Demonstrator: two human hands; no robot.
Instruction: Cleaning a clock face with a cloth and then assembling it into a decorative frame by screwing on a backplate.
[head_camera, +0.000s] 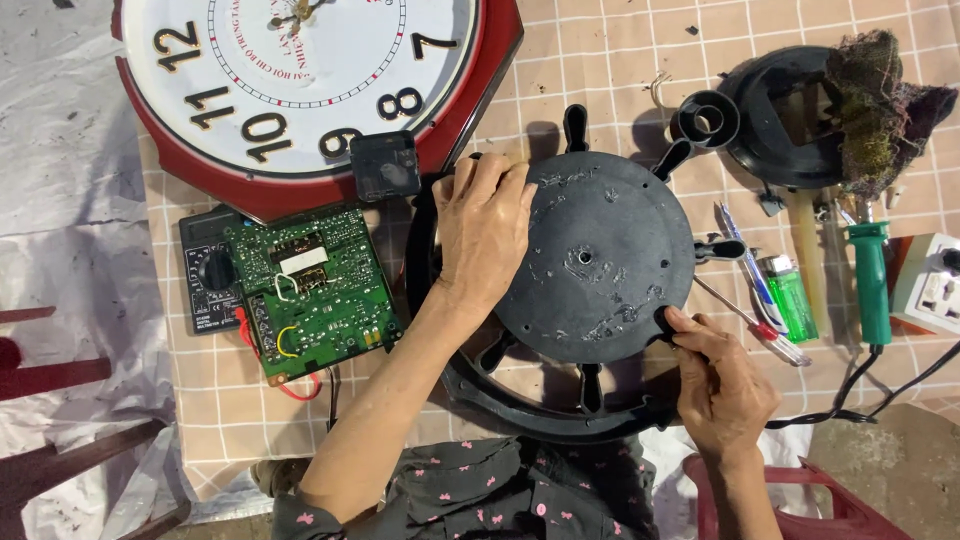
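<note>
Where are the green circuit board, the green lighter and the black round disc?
green circuit board (315, 300): head view, board middle.
green lighter (792, 305): head view, its body.
black round disc (600, 250): head view, flat face.

You have one view only — the head camera, looking almost straight down from just above your forearms at the checked tablecloth (600, 60). It sits close, with the table's near edge and your lap at the frame's bottom.

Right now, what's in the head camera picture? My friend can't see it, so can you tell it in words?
Two bare hands hold a round black disc over a black wheel-shaped frame: the left hand lies on its top left edge, the right hand pinches its lower right edge. Around it on the checked table lie a red wall clock, a green circuit board, and a green lighter.
</note>
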